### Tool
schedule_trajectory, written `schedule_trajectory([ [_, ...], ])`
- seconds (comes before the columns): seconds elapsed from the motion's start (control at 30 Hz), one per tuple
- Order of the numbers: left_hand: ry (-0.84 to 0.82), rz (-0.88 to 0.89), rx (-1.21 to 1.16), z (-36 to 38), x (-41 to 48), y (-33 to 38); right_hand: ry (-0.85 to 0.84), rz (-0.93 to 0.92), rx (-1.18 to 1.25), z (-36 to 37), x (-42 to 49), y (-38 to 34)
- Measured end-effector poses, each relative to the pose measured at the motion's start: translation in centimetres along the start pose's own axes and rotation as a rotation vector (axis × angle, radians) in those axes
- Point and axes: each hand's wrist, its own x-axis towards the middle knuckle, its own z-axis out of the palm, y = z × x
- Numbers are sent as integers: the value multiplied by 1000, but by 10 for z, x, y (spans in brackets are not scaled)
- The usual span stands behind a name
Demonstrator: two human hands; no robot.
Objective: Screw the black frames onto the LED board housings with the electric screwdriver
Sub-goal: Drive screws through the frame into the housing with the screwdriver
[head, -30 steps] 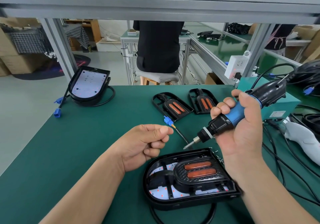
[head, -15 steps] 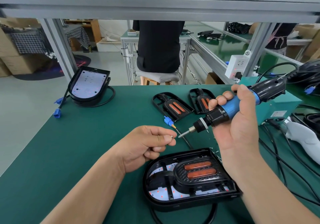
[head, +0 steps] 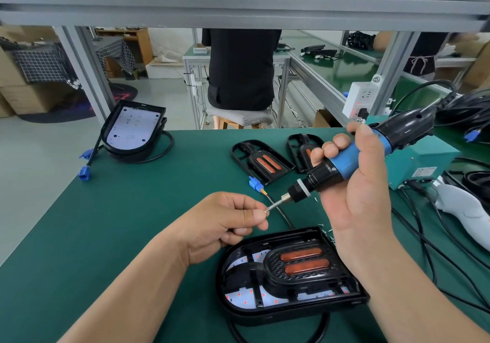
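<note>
— What do the hands hold?
— The right hand (head: 355, 202) grips the screwdriver (head: 342, 165), blue and glossy black. The left hand (head: 220, 223) pinches a tiny screw (head: 266, 211), hard to see, at the metal bit (head: 274, 206).
— And the housing (head: 265, 313)?
— Rounded, black, the frame (head: 275, 271) on top, on the green mat (head: 106, 236) below them; the right forearm (head: 411, 289) hides one corner.

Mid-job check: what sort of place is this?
Probably a lighting assembly workshop: green-matted workbench, corded electric screwdriver in the right hand, LED board housing with black frame, and another worker seated at the next bench.
</note>
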Motion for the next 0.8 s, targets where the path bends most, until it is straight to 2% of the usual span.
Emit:
schedule_trajectory([
  [0.33,60,39,98,0,1,-2,-47,5,-88,0,0,0],
  [0.53,117,84,94,0,5,-6,0,37,-107,-4,2,1],
  [0.8,37,19,34,-7,1,2,90,71,-28,-12,4,4],
])
